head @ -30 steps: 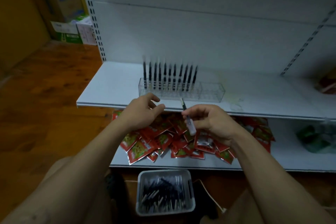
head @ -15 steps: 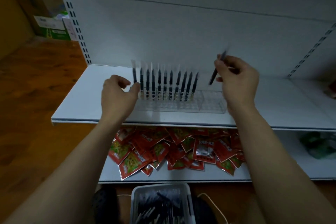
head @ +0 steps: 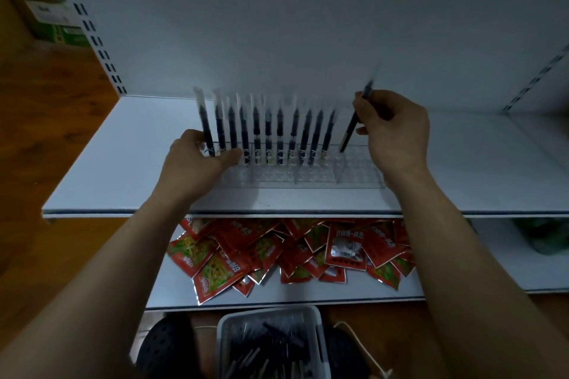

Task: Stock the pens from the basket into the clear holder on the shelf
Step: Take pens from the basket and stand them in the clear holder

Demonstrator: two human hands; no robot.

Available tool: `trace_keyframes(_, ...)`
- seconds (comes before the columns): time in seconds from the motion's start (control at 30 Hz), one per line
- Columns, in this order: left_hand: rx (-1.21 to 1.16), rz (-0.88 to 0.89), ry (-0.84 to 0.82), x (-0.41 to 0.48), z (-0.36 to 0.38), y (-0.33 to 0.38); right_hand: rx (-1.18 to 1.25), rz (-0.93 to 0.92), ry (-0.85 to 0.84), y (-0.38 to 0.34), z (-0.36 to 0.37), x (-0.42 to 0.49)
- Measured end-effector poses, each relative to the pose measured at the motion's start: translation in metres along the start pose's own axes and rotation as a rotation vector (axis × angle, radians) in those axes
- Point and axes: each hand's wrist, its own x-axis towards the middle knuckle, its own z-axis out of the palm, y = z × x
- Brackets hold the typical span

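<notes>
Lowered since before, the slim dark pen (head: pixel 354 120), pinched by the right hand (head: pixel 397 135), is tilted tip-down-left over the clear plastic holder (head: pixel 311 177), which is gripped by the left hand (head: pixel 197 163).

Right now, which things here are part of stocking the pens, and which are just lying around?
Job:
pen in the right hand
left hand gripping the holder
standing pens
basket
shelf

Lying about:
red packets
boxes

The person has bare forearms (head: pixel 123 255) and wears a dark perforated clog-style shoe (head: pixel 163 348).
</notes>
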Motion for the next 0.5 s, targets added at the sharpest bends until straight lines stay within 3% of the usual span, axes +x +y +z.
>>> trace_keyframes(0.3,0.016,0.028,0.009,-0.008,-0.002,0.001,0.059,-0.015,0.022,-0.001,-0.002,-0.002)
trace_keyframes(0.5,0.0,-0.045,-0.028,-0.006,-0.008,-0.004,-0.298,-0.039,-0.22,0.017,0.004,-0.012)
